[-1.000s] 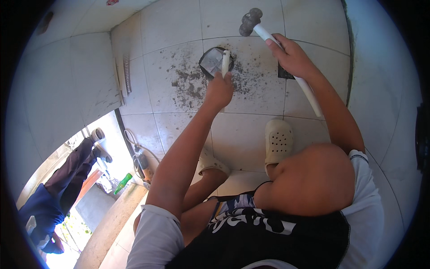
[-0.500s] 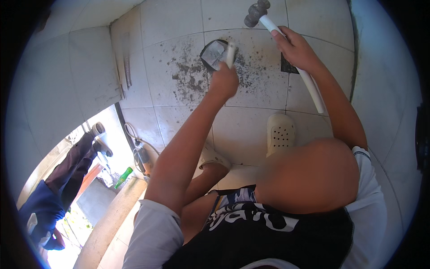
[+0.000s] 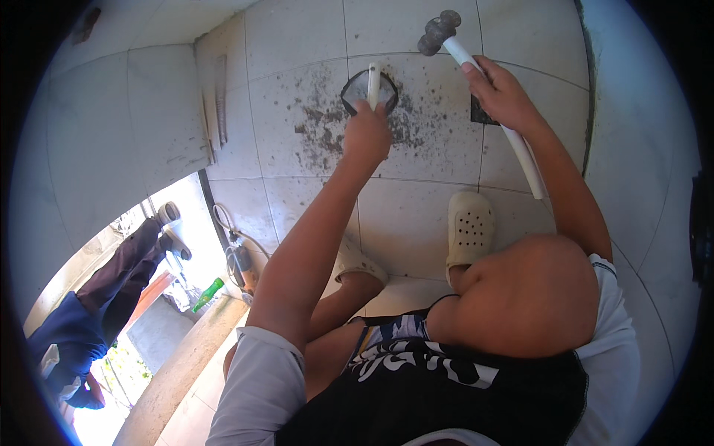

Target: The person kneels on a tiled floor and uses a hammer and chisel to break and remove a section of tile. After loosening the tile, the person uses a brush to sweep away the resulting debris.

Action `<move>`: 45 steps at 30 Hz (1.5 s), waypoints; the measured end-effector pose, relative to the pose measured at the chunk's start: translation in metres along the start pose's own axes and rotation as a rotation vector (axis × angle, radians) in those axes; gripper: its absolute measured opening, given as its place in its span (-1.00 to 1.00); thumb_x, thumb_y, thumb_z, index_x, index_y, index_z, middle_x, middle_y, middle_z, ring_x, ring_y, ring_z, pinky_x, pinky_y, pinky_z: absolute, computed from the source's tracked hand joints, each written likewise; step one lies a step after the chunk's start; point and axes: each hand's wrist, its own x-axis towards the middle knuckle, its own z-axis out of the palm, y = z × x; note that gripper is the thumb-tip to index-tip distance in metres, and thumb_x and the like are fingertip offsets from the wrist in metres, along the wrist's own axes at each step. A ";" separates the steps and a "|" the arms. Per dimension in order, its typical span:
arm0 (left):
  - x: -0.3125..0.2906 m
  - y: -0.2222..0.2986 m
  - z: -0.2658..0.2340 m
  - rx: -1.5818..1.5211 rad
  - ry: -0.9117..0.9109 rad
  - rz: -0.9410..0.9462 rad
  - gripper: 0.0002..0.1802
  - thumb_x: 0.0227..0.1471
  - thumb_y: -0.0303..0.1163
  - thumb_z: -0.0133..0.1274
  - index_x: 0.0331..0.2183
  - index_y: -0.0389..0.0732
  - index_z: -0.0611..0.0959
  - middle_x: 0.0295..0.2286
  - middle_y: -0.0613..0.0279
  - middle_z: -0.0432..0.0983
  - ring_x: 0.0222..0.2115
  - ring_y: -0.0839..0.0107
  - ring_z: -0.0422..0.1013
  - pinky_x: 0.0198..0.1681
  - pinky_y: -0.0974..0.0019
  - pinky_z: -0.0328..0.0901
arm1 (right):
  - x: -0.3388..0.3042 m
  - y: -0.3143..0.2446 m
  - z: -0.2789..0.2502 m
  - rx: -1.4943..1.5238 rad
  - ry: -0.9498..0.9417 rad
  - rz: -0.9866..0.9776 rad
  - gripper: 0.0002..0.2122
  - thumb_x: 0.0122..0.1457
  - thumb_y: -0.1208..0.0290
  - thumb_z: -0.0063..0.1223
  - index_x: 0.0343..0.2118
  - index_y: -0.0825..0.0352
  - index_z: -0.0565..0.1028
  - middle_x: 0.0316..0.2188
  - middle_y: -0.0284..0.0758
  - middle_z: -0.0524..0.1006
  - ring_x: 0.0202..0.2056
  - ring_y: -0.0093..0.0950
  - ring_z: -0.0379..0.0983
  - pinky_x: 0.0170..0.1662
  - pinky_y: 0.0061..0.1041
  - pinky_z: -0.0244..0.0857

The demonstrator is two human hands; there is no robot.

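My left hand is closed round a pale-handled tool with a small hole in its upper end; its other end is hidden. It is held over a round, dark-rimmed opening in the tiled floor, with a greyish surface inside. In my right hand is a hammer, gripped partway along its white handle, its dark, rounded metal head raised toward the far side. Dark crumbly debris lies scattered around the opening.
A dark square patch lies behind my right hand. My pale clogs stand on the tiles. At left are a corded power tool, a green bottle and another person beyond the doorway. White walls flank the floor.
My left hand has shifted slightly left and down, and the pale handle now stands straighter. The grey square piece seen in the opening is less distinct. The hammer stays raised, nearly unmoved.
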 end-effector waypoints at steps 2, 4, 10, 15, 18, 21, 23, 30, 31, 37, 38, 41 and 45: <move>0.010 0.008 0.011 -0.054 0.008 -0.059 -0.54 0.24 -0.08 -0.19 -0.18 -0.38 0.33 -0.38 -0.49 0.48 -0.32 -0.36 0.46 -0.27 -0.16 0.38 | -0.001 0.002 0.000 0.003 0.006 0.011 -0.51 0.29 -0.03 -0.15 -0.01 0.35 0.42 -0.57 -0.39 0.41 -0.54 -0.59 0.31 -0.40 -0.53 0.25; 0.015 0.014 0.023 -0.093 -0.005 -0.073 -0.53 0.24 -0.09 -0.20 -0.16 -0.40 0.33 -0.35 -0.49 0.48 -0.30 -0.36 0.45 -0.25 -0.15 0.38 | -0.003 0.003 0.000 -0.004 0.007 -0.003 -0.51 0.29 -0.03 -0.15 -0.01 0.36 0.41 -0.57 -0.39 0.41 -0.53 -0.58 0.32 -0.39 -0.53 0.26; -0.013 -0.017 0.026 0.297 -0.226 0.196 -0.57 0.25 -0.12 -0.19 -0.11 -0.34 0.27 -0.37 -0.39 0.50 -0.29 -0.30 0.47 -0.24 -0.14 0.37 | -0.008 0.002 -0.001 -0.017 -0.005 -0.030 -0.51 0.29 -0.02 -0.16 -0.02 0.38 0.41 -0.58 -0.40 0.39 -0.52 -0.58 0.30 -0.39 -0.53 0.25; -0.041 -0.064 -0.014 0.227 -0.191 0.025 -0.64 0.25 -0.13 -0.17 -0.20 -0.27 0.28 -0.49 -0.40 0.48 -0.43 -0.35 0.45 -0.38 -0.22 0.34 | -0.014 -0.003 -0.004 -0.015 -0.004 -0.053 -0.52 0.29 -0.02 -0.16 -0.03 0.37 0.41 -0.60 -0.43 0.36 -0.55 -0.61 0.26 -0.43 -0.54 0.23; -0.045 -0.054 -0.015 0.164 -0.119 0.076 -0.64 0.24 -0.13 -0.16 -0.22 -0.27 0.28 -0.53 -0.39 0.48 -0.47 -0.36 0.44 -0.42 -0.23 0.34 | -0.018 -0.003 -0.007 0.026 -0.052 -0.005 -0.52 0.29 -0.03 -0.15 -0.03 0.36 0.41 -0.61 -0.45 0.35 -0.57 -0.63 0.25 -0.45 -0.56 0.21; -0.029 -0.030 -0.006 0.093 -0.021 0.110 -0.61 0.24 -0.12 -0.17 -0.20 -0.30 0.29 -0.53 -0.40 0.48 -0.47 -0.36 0.44 -0.41 -0.22 0.35 | -0.018 0.000 -0.006 0.031 -0.047 -0.012 -0.52 0.29 -0.03 -0.15 -0.02 0.36 0.41 -0.62 -0.47 0.34 -0.58 -0.65 0.23 -0.47 -0.56 0.20; -0.009 -0.014 0.003 0.048 -0.011 0.101 -0.58 0.24 -0.11 -0.17 -0.17 -0.32 0.28 -0.52 -0.41 0.48 -0.44 -0.36 0.45 -0.38 -0.21 0.36 | -0.019 0.002 -0.004 0.028 -0.024 -0.013 -0.52 0.29 -0.03 -0.15 -0.02 0.35 0.41 -0.62 -0.48 0.33 -0.58 -0.66 0.22 -0.49 -0.57 0.19; -0.004 -0.005 0.044 0.035 -0.064 -0.039 -0.56 0.25 -0.09 -0.20 -0.15 -0.33 0.27 -0.40 -0.41 0.50 -0.32 -0.30 0.47 -0.29 -0.12 0.40 | -0.022 -0.003 -0.004 0.071 -0.035 0.026 -0.53 0.30 -0.01 -0.14 0.02 0.35 0.40 -0.62 -0.51 0.31 -0.63 -0.70 0.18 -0.53 -0.62 0.13; -0.017 -0.016 0.043 0.090 -0.098 -0.017 -0.57 0.25 -0.10 -0.20 -0.12 -0.30 0.28 -0.39 -0.41 0.50 -0.34 -0.31 0.47 -0.31 -0.15 0.39 | -0.022 -0.005 -0.004 0.068 -0.038 0.040 -0.53 0.30 0.00 -0.14 0.02 0.34 0.39 -0.62 -0.52 0.30 -0.63 -0.70 0.18 -0.54 -0.63 0.12; -0.029 -0.084 -0.028 0.385 -0.228 0.150 -0.65 0.25 -0.10 -0.19 -0.21 -0.23 0.29 -0.53 -0.30 0.50 -0.46 -0.29 0.46 -0.41 -0.21 0.34 | -0.031 -0.012 -0.006 -0.030 0.005 -0.031 -0.58 0.35 0.08 -0.19 0.02 0.36 0.37 -0.65 -0.56 0.26 -0.69 -0.77 0.11 -0.63 -0.71 0.07; -0.025 -0.083 -0.032 0.359 -0.218 0.171 -0.65 0.25 -0.10 -0.19 -0.22 -0.23 0.29 -0.54 -0.29 0.50 -0.46 -0.29 0.46 -0.40 -0.21 0.34 | -0.031 -0.011 -0.008 0.002 0.041 -0.044 -0.59 0.33 0.06 -0.18 -0.03 0.36 0.39 -0.64 -0.54 0.27 -0.66 -0.74 0.12 -0.59 -0.67 0.08; -0.034 -0.064 -0.027 0.304 -0.207 0.107 -0.64 0.25 -0.11 -0.18 -0.25 -0.25 0.28 -0.56 -0.32 0.49 -0.47 -0.30 0.45 -0.40 -0.20 0.34 | -0.041 -0.004 -0.011 0.059 -0.002 0.040 -0.59 0.31 0.00 -0.15 -0.18 0.35 0.42 -0.63 -0.51 0.29 -0.62 -0.70 0.16 -0.53 -0.61 0.11; -0.034 -0.031 -0.004 0.120 -0.064 0.125 -0.63 0.25 -0.12 -0.19 -0.24 -0.28 0.27 -0.54 -0.37 0.48 -0.46 -0.35 0.44 -0.38 -0.20 0.36 | -0.043 0.003 -0.012 0.090 -0.011 0.032 -0.58 0.33 0.03 -0.17 -0.05 0.36 0.38 -0.64 -0.55 0.27 -0.67 -0.75 0.12 -0.61 -0.68 0.08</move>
